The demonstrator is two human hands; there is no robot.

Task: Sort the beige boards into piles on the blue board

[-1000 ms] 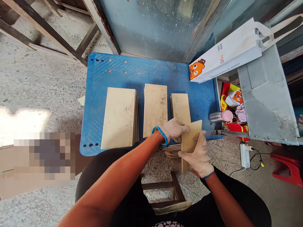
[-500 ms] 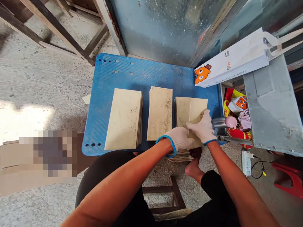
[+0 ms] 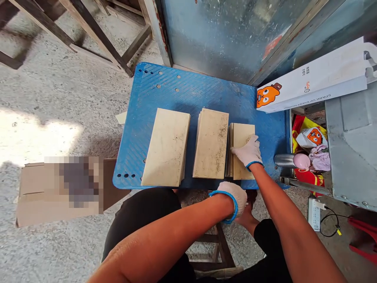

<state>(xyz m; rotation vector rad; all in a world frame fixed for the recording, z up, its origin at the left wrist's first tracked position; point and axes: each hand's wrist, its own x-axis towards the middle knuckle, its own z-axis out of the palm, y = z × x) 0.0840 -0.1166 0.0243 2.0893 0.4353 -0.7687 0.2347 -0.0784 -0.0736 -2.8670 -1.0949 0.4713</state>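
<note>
Three stacks of beige tiles lie side by side on a blue board (image 3: pixel 188 90): a left stack (image 3: pixel 167 146), a middle stack (image 3: pixel 211 143) and a right stack (image 3: pixel 242 137). My right hand (image 3: pixel 248 152), in a white knit glove, lies flat with fingers stretched on top of the right stack. My left hand (image 3: pixel 235 198), gloved with a blue cuff, reaches down below the board's near edge; its fingers are hidden behind the wrist, so what it touches cannot be seen. A bare foot shows just beside it.
A white paper bag (image 3: pixel 315 78) with an orange cartoon face leans at the board's far right. A steel flask with a pink lid (image 3: pixel 291 161) lies beside colourful packets. A grey metal box (image 3: pixel 350 145) stands right. A cardboard box (image 3: pixel 38 192) sits left, a wooden stool (image 3: pixel 218 243) below.
The tile held in both hands has been laid on the right stack. My right hand now rests flat on it; my left hand has dropped below the board's edge.
</note>
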